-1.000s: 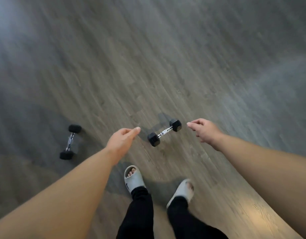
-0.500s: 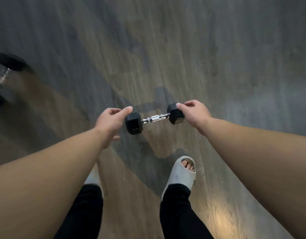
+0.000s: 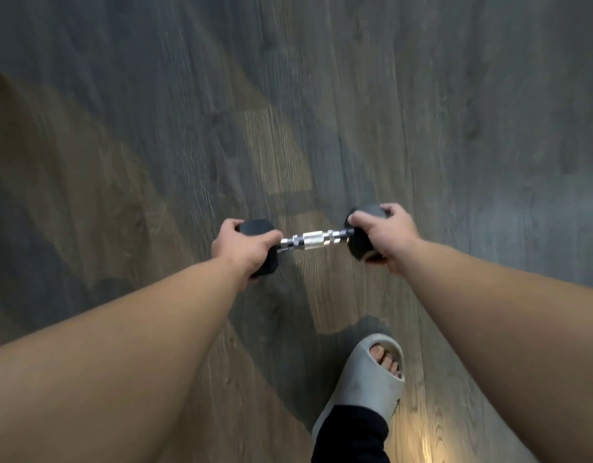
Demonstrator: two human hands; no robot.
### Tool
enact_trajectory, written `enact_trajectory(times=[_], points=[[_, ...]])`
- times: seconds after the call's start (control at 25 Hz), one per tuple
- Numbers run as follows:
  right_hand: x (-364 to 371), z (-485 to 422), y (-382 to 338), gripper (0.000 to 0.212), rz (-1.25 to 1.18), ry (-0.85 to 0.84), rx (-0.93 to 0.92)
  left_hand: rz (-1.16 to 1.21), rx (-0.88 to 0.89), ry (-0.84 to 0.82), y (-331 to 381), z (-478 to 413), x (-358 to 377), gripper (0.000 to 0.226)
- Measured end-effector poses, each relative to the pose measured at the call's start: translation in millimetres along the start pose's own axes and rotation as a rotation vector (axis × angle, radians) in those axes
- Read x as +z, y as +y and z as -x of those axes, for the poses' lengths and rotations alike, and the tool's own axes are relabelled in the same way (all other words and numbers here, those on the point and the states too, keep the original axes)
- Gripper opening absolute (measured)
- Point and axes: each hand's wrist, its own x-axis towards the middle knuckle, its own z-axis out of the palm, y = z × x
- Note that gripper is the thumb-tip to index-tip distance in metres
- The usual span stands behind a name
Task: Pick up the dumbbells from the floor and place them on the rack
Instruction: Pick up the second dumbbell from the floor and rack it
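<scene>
Dumbbell (image 3: pixel 316 240) sits just below the middle of the frame, lying nearly level across the picture, its knurled chrome handle bare and bright between two black hexagonal heads. I see my left hand (image 3: pixel 243 248) closed over the left head, the thumb stretched along its top edge towards the handle and the fingers (image 3: pixel 228 226) curled over the far side. My right hand (image 3: pixel 387 237) is wrapped round the right head in the same way, the thumb on the near side next to the handle, the fingers folded over the top. Both hands hold the heads only; neither touches the chrome. Whether the weight is clear of the wood-plank floor (image 3: pixel 422 111) or touching it I cannot tell from this angle. Both bare forearms run in from the lower corners of the frame. In the lower right centre a grey open-toed slide sandal (image 3: pixel 367 385) stands flat on the planks, toes showing, with a black trouser leg (image 3: pixel 350 436) above it. The floor is smeared with motion blur, most of all towards the upper edges
</scene>
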Motion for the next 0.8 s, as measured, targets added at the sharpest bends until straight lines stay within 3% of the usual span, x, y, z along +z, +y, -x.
enact_trajectory(times=[0.16,0.36,0.44,0.64,0.8], points=[[7,70,-3,0.055,-0.096,-0.043,0.093,-0.058,0.004,0.021,9,41,-62,0.061],[24,242,-50,0.057,-0.109,-0.109,0.156,-0.096,-0.034,0.126,27,162,-200,0.059],[29,331,-89,0.052,-0.064,-0.157,0.119,-0.045,-0.053,0.153,36,230,-272,0.059],[60,531,-182,0.054,0.004,-0.229,-0.033,0.096,-0.012,0.3,51,360,-438,0.086],[106,659,-244,0.058,0.074,-0.27,-0.197,0.204,0.068,0.305,55,432,-570,0.095]])
